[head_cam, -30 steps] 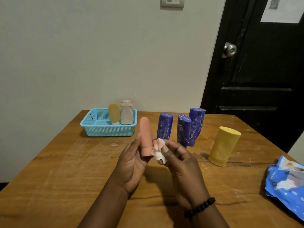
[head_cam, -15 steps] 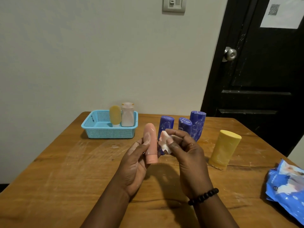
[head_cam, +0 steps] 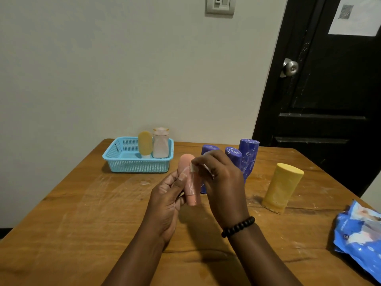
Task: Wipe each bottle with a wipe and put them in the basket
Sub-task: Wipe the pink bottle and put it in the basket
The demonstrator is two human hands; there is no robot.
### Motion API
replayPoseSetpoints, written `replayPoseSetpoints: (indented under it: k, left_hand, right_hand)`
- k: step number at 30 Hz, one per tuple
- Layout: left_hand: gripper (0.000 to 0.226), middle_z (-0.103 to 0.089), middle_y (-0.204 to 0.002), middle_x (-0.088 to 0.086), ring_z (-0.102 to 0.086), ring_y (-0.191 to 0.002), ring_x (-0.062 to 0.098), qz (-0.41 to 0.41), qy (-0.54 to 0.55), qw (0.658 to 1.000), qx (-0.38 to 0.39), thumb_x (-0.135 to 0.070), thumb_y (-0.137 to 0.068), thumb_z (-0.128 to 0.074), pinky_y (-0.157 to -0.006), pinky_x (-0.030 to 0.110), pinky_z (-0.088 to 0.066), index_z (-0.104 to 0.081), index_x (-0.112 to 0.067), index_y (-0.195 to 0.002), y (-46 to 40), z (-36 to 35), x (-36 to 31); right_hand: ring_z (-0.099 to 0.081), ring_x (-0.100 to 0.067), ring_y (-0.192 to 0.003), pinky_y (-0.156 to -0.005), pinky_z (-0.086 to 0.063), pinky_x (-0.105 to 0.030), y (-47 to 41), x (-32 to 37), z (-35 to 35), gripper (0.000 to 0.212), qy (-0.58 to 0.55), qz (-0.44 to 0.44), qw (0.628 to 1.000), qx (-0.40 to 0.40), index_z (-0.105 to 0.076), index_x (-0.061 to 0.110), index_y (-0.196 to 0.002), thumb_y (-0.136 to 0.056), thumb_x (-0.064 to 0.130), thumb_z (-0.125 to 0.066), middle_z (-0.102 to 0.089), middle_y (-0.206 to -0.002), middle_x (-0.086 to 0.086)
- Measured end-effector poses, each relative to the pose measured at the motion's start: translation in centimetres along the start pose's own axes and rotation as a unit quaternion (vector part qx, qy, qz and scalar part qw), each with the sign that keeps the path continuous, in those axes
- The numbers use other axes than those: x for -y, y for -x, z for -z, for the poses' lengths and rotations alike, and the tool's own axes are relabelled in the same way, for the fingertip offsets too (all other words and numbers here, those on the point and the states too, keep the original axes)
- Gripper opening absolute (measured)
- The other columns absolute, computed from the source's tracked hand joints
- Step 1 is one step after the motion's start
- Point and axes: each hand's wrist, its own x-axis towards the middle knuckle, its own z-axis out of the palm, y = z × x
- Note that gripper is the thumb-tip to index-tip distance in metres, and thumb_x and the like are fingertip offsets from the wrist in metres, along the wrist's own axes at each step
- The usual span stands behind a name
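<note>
My left hand (head_cam: 167, 201) grips a pink bottle (head_cam: 189, 180) upright above the middle of the table, thumb on its front. My right hand (head_cam: 222, 182) pinches a small white wipe (head_cam: 193, 167) and presses it against the bottle's upper right side. Behind my hands stand three blue bottles (head_cam: 248, 155), partly hidden. A yellow bottle (head_cam: 282, 187) stands to the right. The light blue basket (head_cam: 132, 164) at the back left holds a small yellow bottle (head_cam: 145, 144) and a whitish bottle (head_cam: 160, 143).
A blue pack of wipes (head_cam: 359, 234) lies at the table's right edge. The wooden table (head_cam: 82, 213) abuts a pale wall. A black door (head_cam: 329, 89) with a metal knob stands behind the right side.
My right hand has carried the wipe from the bottle's lower side up to near its top. Both hands and the bottle have risen slightly.
</note>
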Motion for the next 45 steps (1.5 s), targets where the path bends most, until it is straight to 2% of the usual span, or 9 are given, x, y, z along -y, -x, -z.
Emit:
replayPoseSetpoints:
  k: [3,11,18,24,26,29,32,37,45]
  left_hand:
    - [0.028,-0.075,-0.102,0.01,-0.072,-0.09,0.016,-0.005,0.023,1.0,-0.01,-0.017,-0.095,-0.055,-0.068,0.026,-0.057,-0.065,-0.007,-0.119,-0.1,0.1,0.1]
    - [0.024,-0.076,-0.092,0.005,-0.071,-0.079,0.011,-0.008,0.003,0.999,-0.031,-0.014,-0.098,-0.054,-0.06,0.022,-0.056,-0.066,-0.007,-0.118,0.0,0.0,0.1]
    - [0.032,-0.075,-0.112,0.008,-0.072,-0.103,0.017,-0.01,-0.068,0.998,0.003,-0.015,-0.098,-0.054,-0.073,0.025,-0.058,-0.063,-0.009,-0.128,0.3,-0.4,0.3]
    - [0.021,-0.078,-0.096,0.001,-0.073,-0.084,0.009,-0.035,-0.04,0.998,-0.041,-0.007,-0.096,-0.055,-0.062,0.02,-0.056,-0.07,-0.018,-0.107,0.2,-0.4,0.1]
    - [0.021,-0.078,-0.092,-0.003,-0.071,-0.079,0.007,-0.03,-0.033,0.997,-0.059,-0.006,-0.095,-0.057,-0.062,0.02,-0.057,-0.07,-0.021,-0.104,0.1,-0.4,0.2]
    - [0.023,-0.076,-0.102,-0.001,-0.072,-0.083,0.008,-0.024,-0.039,0.997,-0.067,-0.007,-0.095,-0.058,-0.067,0.021,-0.059,-0.067,-0.02,-0.112,0.1,-0.5,0.3]
    - [0.024,-0.077,-0.102,0.002,-0.073,-0.086,0.008,-0.034,-0.072,0.995,-0.053,-0.01,-0.096,-0.057,-0.067,0.02,-0.057,-0.066,-0.019,-0.117,0.4,-0.5,0.2]
    - [0.024,-0.077,-0.104,0.0,-0.073,-0.099,0.014,-0.04,-0.134,0.99,-0.012,-0.018,-0.098,-0.056,-0.079,0.027,-0.058,-0.069,-0.021,-0.118,0.9,-0.6,0.1]
    - [0.027,-0.076,-0.103,0.011,-0.074,-0.085,0.014,-0.008,-0.061,0.993,-0.102,-0.013,-0.095,-0.06,-0.064,0.023,-0.058,-0.068,-0.008,-0.121,0.0,0.0,0.2]
  right_hand:
    - [-0.06,-0.011,-0.089,-0.07,-0.056,-0.024,2.2,0.6,-0.1,0.016,0.002,0.022,1.0,0.0,-0.069,0.013,-0.091,-0.082,0.018,-0.057,-0.064,-0.099,0.001]
    - [-0.059,-0.01,-0.085,-0.069,-0.053,-0.022,4.7,1.3,-0.6,0.022,0.008,0.013,1.0,0.008,-0.069,0.016,-0.084,-0.084,0.027,-0.049,-0.064,-0.094,0.004]
    - [-0.062,-0.017,-0.091,-0.071,-0.058,-0.031,-0.5,0.2,-0.5,0.029,0.053,-0.03,0.998,-0.005,-0.068,0.007,-0.099,-0.073,-0.005,-0.074,-0.067,-0.101,-0.007]
    - [-0.057,-0.014,-0.088,-0.067,-0.054,-0.027,3.6,0.9,-0.6,0.008,0.058,0.036,0.998,0.015,-0.068,0.013,-0.088,-0.081,0.016,-0.064,-0.063,-0.097,0.0]
    - [-0.057,-0.013,-0.088,-0.067,-0.054,-0.029,5.4,0.9,-0.8,0.011,0.051,0.034,0.998,0.023,-0.068,0.016,-0.088,-0.079,0.009,-0.07,-0.062,-0.098,0.003]
    - [-0.057,-0.012,-0.088,-0.068,-0.053,-0.028,6.1,0.7,-0.8,0.019,0.031,0.019,0.999,0.022,-0.066,0.018,-0.088,-0.076,0.003,-0.071,-0.06,-0.098,0.006]
    - [-0.058,-0.014,-0.084,-0.065,-0.054,-0.029,4.4,0.8,-0.8,0.016,0.03,0.009,0.999,0.007,-0.067,0.015,-0.086,-0.084,0.022,-0.053,-0.063,-0.094,0.002]
    - [-0.058,-0.013,-0.084,-0.068,-0.055,-0.028,0.1,-0.2,-1.3,0.019,0.062,-0.041,0.997,-0.009,-0.068,0.011,-0.088,-0.074,-0.001,-0.075,-0.065,-0.093,-0.001]
    - [-0.059,-0.007,-0.087,-0.071,-0.052,-0.021,4.4,0.9,-1.3,0.008,-0.021,-0.034,0.999,0.012,-0.068,0.018,-0.083,-0.083,0.021,-0.061,-0.064,-0.094,0.008]
